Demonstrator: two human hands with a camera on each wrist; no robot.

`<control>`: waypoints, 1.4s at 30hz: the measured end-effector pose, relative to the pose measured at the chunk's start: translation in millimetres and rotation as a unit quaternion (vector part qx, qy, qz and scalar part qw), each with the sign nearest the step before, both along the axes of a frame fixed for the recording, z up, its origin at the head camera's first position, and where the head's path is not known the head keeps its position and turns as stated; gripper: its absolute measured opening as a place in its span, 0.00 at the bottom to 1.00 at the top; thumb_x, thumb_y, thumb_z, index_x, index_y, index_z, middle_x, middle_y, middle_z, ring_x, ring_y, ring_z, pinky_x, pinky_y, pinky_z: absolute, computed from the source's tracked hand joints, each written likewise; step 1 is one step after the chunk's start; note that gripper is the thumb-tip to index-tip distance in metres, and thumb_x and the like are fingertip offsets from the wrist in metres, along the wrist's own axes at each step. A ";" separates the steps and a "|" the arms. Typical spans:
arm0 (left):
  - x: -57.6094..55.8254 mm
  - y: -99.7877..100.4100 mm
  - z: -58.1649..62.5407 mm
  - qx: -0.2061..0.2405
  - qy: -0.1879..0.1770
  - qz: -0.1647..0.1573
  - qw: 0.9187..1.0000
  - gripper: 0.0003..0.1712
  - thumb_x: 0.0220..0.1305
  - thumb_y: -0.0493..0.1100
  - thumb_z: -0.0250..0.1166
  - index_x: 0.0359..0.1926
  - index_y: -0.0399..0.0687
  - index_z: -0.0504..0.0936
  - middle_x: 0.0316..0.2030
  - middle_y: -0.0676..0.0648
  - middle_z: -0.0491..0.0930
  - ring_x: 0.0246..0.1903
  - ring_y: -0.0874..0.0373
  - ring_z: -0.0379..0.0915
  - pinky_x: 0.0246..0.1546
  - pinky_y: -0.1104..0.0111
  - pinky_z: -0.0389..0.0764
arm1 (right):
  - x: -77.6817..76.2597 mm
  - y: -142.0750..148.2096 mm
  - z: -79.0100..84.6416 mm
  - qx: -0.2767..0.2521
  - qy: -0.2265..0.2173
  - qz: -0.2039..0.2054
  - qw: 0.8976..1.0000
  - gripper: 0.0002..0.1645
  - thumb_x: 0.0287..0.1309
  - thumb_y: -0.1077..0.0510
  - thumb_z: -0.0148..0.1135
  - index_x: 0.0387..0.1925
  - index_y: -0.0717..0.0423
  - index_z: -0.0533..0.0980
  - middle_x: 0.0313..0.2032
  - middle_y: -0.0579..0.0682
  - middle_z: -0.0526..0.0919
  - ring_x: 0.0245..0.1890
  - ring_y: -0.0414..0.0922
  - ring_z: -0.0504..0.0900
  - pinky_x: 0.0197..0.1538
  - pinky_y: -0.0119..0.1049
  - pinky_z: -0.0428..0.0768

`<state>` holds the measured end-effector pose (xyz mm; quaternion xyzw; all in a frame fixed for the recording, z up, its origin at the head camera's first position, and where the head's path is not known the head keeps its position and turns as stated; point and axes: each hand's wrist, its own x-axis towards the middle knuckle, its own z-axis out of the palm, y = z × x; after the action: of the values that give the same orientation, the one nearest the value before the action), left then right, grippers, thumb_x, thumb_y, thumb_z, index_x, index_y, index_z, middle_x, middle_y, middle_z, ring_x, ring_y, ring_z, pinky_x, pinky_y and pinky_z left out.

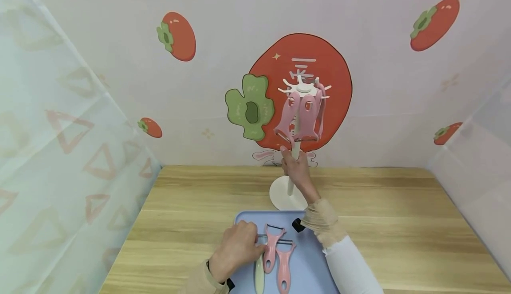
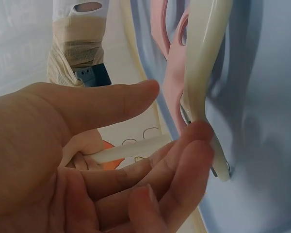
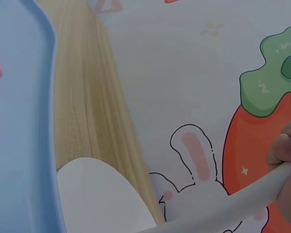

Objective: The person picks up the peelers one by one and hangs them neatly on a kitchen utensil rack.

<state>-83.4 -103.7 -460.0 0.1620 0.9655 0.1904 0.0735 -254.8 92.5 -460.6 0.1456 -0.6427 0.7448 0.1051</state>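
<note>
1. The pale peeler point(image 1: 259, 274) lies in the blue tray point(image 1: 313, 260) on the table point(image 1: 191, 214), beside the left hand point(image 1: 238, 246).
2. The left hand's thumb and fingers stand well apart, the fingers softly bent. In the left wrist view the fingertips overlap the peeler's neck, but whether they touch it I cannot tell; nothing is gripped.
3. The right hand point(image 1: 296, 167) has its fingers wrapped round the pole of the white stand point(image 1: 296, 148), below the hanging peelers point(image 1: 308, 116).
4. The pale peeler looks light and stiff, probably hard plastic. Its glossy, curved handle may slide a little under dry fingertips.
5. The best hold is likely a thumb-and-fingers pinch on the handle, clear of the metal blade. Pink peelers point(image 1: 284, 269) lie close by, so a wide grasp could catch the nearest.
6. The stand looks light and possibly top-heavy, with its load hung high over a flat round base point(image 1: 279, 198); the pole is a sensible place to steady it.
7. Count in the tray: 3 peelers, 1 pale and 2 pink.
8. Count on the stand: at least 3 pink peelers; they overlap, so more could be hidden.
9. Also: 1 stand, 1 tray.
</note>
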 end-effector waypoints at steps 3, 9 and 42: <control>0.8 -0.1 -1.8 -0.010 -0.003 0.000 1.000 0.27 0.52 0.54 0.77 0.13 0.52 0.69 0.13 0.57 0.61 0.15 0.63 0.59 0.14 0.67 0.61 | 0.6 -0.4 -0.7 -0.003 0.000 0.004 1.000 0.36 0.73 0.45 0.58 0.12 0.57 0.61 0.08 0.40 0.59 0.08 0.36 0.56 0.13 0.30 0.55; -1.1 1.4 -4.9 -0.016 -0.018 0.007 1.000 0.29 0.53 0.54 0.77 0.13 0.51 0.68 0.13 0.57 0.58 0.14 0.63 0.59 0.13 0.67 0.61 | -0.9 -1.0 0.8 -0.003 0.009 0.006 1.000 0.37 0.74 0.46 0.56 0.12 0.59 0.59 0.07 0.40 0.57 0.07 0.36 0.54 0.13 0.30 0.53; -1.1 6.2 -6.4 -0.071 -0.071 0.028 0.995 0.26 0.55 0.56 0.72 0.15 0.49 0.69 0.15 0.51 0.66 0.16 0.58 0.64 0.16 0.63 0.68 | -0.2 0.1 2.0 0.004 0.024 0.019 1.000 0.35 0.76 0.49 0.54 0.11 0.56 0.60 0.07 0.39 0.57 0.08 0.35 0.55 0.14 0.29 0.55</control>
<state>-84.5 -97.5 -466.4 0.1158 0.9730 0.1343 0.1480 -255.0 92.7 -458.6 0.1757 -0.6400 0.7405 0.1060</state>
